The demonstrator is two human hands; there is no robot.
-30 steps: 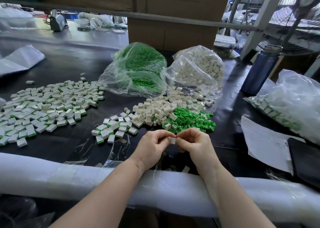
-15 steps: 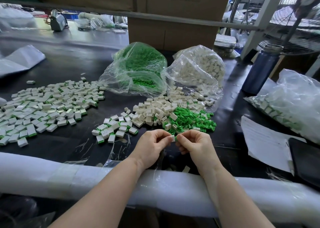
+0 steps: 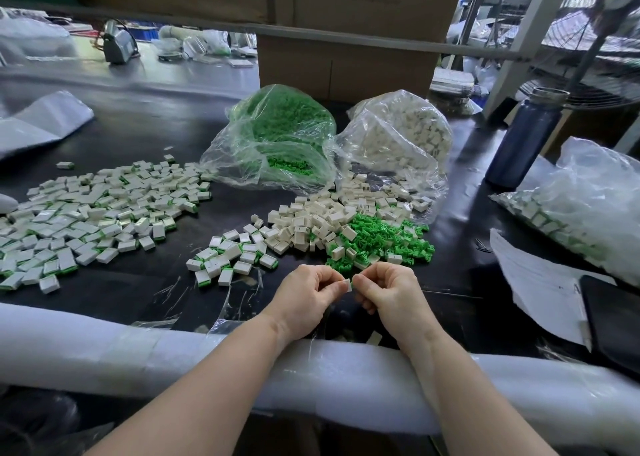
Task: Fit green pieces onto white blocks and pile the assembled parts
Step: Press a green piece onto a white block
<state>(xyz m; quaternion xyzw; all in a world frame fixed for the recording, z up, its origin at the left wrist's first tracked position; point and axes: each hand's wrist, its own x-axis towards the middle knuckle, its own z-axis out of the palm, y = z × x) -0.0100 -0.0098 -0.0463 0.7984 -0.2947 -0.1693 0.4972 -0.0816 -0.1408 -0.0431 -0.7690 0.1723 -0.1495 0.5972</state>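
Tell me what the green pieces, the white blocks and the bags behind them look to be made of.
Green pieces: likely moulded plastic, uniform bright colour. White blocks: also plastic by the look, matte, sharp edges. Bags: thin clear plastic film, crinkled and glossy, contents showing through.

The left hand (image 3: 304, 298) and right hand (image 3: 389, 293) are drifting slightly lower in the frame, now pinching the white block (image 3: 347, 285) with little green showing.

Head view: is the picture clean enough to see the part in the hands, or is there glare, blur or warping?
Head view: the white block pinched between left hand and right hand is sharp; glare streaks both plastic bags; wide-angle bending curves the foam table edge; fan and background are soft and bright.
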